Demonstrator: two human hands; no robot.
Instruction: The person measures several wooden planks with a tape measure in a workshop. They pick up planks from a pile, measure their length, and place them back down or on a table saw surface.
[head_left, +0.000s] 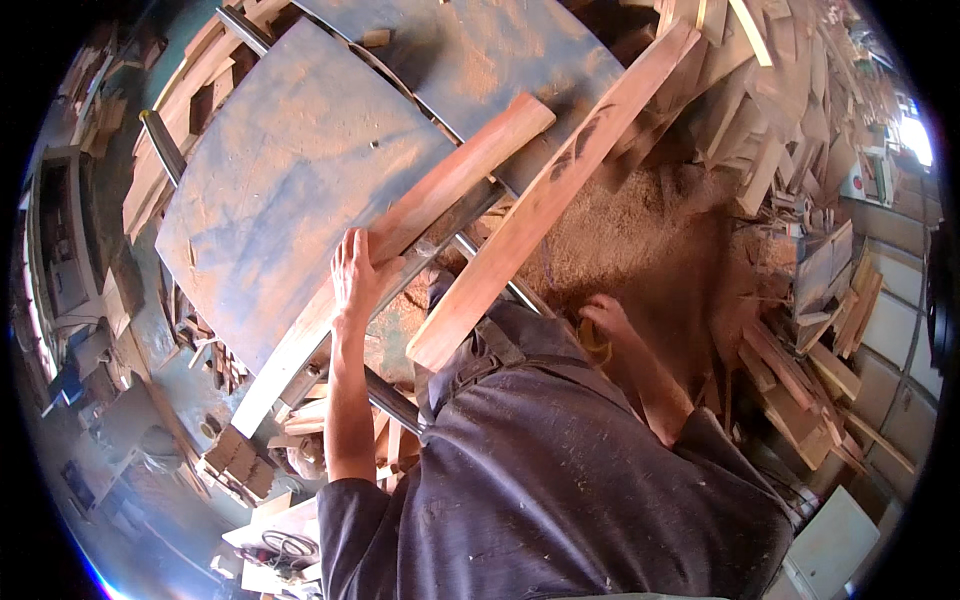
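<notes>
1. Slanting from the lower left to the upper right, the reddish-brown board (430, 200) lies along the near edge of the dusty grey surface (300, 150). Its long axis runs roughly with that edge.
2. The left hand (355, 275) is directly on this board, around the middle of its length: the fingers lie close together across the top, partly flattened, and the thumb reaches toward the near side. It rests on the wood; whether it grips it, I cannot tell.
3. A second board (550, 203) slants almost the same way, nearer the person and to the right of the first. A gap shows between the two, and the lower end overlaps the person's front in this view. What supports it cannot be made out.
4. The right hand (608, 315) is beyond the second board, on its right side, apart from both boards. Its fingers are curled and partly closed; something yellow (600, 350) shows just below, but whether the hand has hold of it is unclear.
5. So the first board lies under the left hand and to the left of the right one, with the second board between the two hands. Loose sawdust (625, 240) spreads beyond the right hand.
</notes>
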